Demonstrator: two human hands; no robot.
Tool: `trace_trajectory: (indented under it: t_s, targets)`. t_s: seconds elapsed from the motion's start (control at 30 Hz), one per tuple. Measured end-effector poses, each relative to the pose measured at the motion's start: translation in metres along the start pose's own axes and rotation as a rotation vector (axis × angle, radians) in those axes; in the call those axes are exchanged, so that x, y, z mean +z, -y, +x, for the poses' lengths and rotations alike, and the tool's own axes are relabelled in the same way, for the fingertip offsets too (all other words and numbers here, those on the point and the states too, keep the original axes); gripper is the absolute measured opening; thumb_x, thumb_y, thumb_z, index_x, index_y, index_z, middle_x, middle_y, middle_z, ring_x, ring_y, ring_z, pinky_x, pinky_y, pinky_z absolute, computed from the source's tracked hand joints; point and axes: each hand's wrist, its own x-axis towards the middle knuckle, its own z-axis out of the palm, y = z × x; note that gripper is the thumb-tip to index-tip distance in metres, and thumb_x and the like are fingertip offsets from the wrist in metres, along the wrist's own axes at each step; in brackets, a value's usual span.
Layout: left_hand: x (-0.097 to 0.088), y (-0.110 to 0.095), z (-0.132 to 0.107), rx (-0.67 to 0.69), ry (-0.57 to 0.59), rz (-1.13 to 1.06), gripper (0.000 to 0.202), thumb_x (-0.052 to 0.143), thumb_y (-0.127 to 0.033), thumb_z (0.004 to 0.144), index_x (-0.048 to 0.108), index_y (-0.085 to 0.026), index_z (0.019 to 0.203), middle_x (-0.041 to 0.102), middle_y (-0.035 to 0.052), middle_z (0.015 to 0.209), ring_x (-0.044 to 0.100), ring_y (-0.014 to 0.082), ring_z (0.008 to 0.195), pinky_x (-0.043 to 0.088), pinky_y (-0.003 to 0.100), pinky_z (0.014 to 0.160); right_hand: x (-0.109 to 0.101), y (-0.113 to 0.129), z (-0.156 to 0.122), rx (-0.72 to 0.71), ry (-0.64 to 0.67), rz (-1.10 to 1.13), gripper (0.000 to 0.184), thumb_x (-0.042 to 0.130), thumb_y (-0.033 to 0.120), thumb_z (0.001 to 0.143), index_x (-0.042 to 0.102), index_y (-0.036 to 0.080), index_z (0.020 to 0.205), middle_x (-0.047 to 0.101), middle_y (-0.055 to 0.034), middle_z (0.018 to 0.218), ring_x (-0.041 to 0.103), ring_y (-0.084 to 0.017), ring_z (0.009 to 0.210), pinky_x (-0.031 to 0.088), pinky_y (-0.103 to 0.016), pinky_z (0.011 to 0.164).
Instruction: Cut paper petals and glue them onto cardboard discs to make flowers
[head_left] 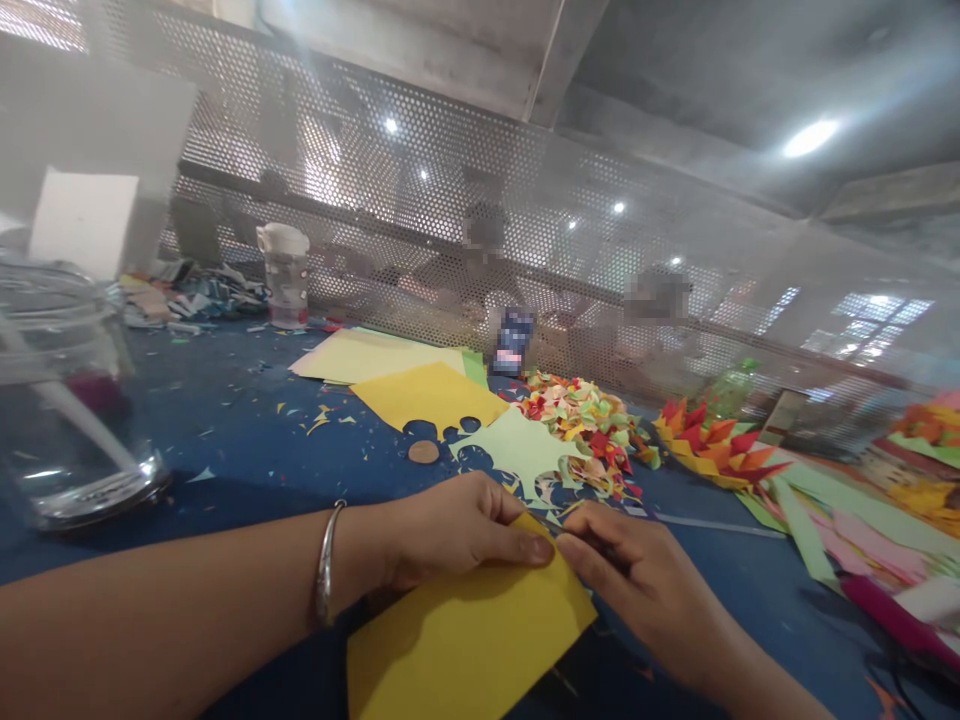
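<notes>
A sheet of yellow paper (pixel 472 630) is in front of me, tilted above the blue tabletop. My left hand (pixel 472 530), with a silver bangle at the wrist, pinches its upper edge, thumb lying on top. At the sheet's upper right edge, my right hand (pixel 630 560) has its thumb and forefinger closed together on the paper. Its other fingers curl under, and whatever is inside them is hidden. Just beyond both hands lies a pale green sheet (pixel 517 450) with rounded cutouts. Behind that is another yellow sheet (pixel 427 395) with round bites along its near edge.
Pale yellow sheets (pixel 375 355), a phone (pixel 513 342) and a heap of small paper pieces (pixel 585 415) sit farther back. At left stand a clear jar (pixel 67 400) and a lidded cup (pixel 285 280). Right: a red-orange paper flower (pixel 712 445) and a magenta tool (pixel 892 615). A perforated screen (pixel 420 220) rises behind.
</notes>
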Motion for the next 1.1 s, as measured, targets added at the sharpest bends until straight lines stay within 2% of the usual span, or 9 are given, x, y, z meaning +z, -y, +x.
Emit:
trace_trajectory:
  t_s: [0.57, 0.7, 0.77, 0.8, 0.87, 0.97, 1.03, 1.1]
  targets:
    - [0.0, -0.001, -0.001, -0.049, -0.03, 0.035, 0.021, 0.076, -0.037, 0.069, 0.074, -0.017, 0.074, 0.069, 0.0017, 0.058, 0.066, 0.0165, 0.054, 0.052, 0.031, 0.063, 0.001, -0.001, 0.0, 0.014, 0.0, -0.013, 0.033, 0.041, 0.044, 0.099, 0.051, 0.021, 0.076, 0.043, 0.0041, 0.066, 0.041, -0.013, 0.061, 0.033, -0.025, 0.056]
    - [-0.015, -0.017, -0.009, -0.082, -0.016, 0.2, 0.025, 0.079, -0.04, 0.064, 0.074, -0.017, 0.073, 0.068, 0.0009, 0.058, 0.062, 0.0151, 0.049, 0.049, 0.029, 0.057, 0.001, 0.001, 0.0, 0.015, -0.012, -0.033, 0.033, 0.041, 0.044, 0.098, 0.051, 0.021, 0.076, 0.043, 0.0046, 0.065, 0.041, -0.013, 0.059, 0.033, -0.025, 0.056]
    - [-0.032, -0.033, -0.02, -0.004, -0.046, 0.35, 0.026, 0.078, -0.042, 0.066, 0.072, -0.018, 0.075, 0.069, 0.001, 0.063, 0.061, 0.0147, 0.051, 0.045, 0.026, 0.054, 0.001, 0.002, 0.0, 0.015, -0.02, -0.049, 0.034, 0.041, 0.043, 0.098, 0.051, 0.021, 0.075, 0.042, 0.0045, 0.065, 0.042, -0.013, 0.059, 0.033, -0.025, 0.056]
    - [-0.043, -0.041, -0.027, 0.03, -0.094, 0.448, 0.026, 0.075, -0.042, 0.068, 0.072, -0.018, 0.076, 0.07, 0.0011, 0.065, 0.061, 0.0147, 0.053, 0.044, 0.025, 0.055, 0.001, 0.002, 0.0, 0.011, -0.025, -0.051, 0.034, 0.041, 0.043, 0.098, 0.05, 0.021, 0.074, 0.042, 0.0047, 0.064, 0.041, -0.012, 0.058, 0.033, -0.025, 0.055]
    - [-0.068, -0.057, -0.039, 0.1, -0.266, 0.706, 0.027, 0.069, -0.045, 0.073, 0.072, -0.019, 0.081, 0.07, 0.0019, 0.071, 0.061, 0.0167, 0.059, 0.041, 0.026, 0.056, 0.002, 0.003, 0.0, 0.003, -0.025, -0.04, 0.034, 0.041, 0.043, 0.098, 0.05, 0.021, 0.073, 0.04, 0.005, 0.062, 0.04, -0.012, 0.056, 0.032, -0.025, 0.053]
    - [-0.1, -0.068, -0.052, 0.141, -0.668, 1.185, 0.028, 0.063, -0.038, 0.075, 0.072, -0.018, 0.092, 0.071, 0.0058, 0.08, 0.062, 0.0222, 0.068, 0.039, 0.029, 0.061, 0.001, 0.002, 0.001, -0.015, -0.023, -0.033, 0.033, 0.042, 0.043, 0.097, 0.05, 0.021, 0.073, 0.04, 0.0054, 0.061, 0.039, -0.012, 0.054, 0.032, -0.024, 0.052]
    - [-0.11, -0.067, -0.054, 0.162, -0.889, 1.346, 0.036, 0.057, -0.033, 0.079, 0.067, -0.018, 0.11, 0.07, 0.0103, 0.097, 0.063, 0.0264, 0.081, 0.04, 0.032, 0.067, 0.0, 0.001, 0.001, -0.018, -0.029, -0.054, 0.033, 0.042, 0.043, 0.097, 0.051, 0.021, 0.074, 0.041, 0.0053, 0.06, 0.04, -0.012, 0.054, 0.032, -0.024, 0.052]
    - [-0.107, -0.063, -0.052, 0.256, -0.973, 1.485, 0.037, 0.052, -0.027, 0.081, 0.063, -0.017, 0.115, 0.065, 0.0131, 0.111, 0.058, 0.0301, 0.1, 0.04, 0.036, 0.079, -0.002, 0.0, 0.001, -0.008, -0.041, -0.091, 0.032, 0.042, 0.044, 0.097, 0.051, 0.021, 0.075, 0.042, 0.0051, 0.061, 0.041, -0.012, 0.054, 0.033, -0.024, 0.052]
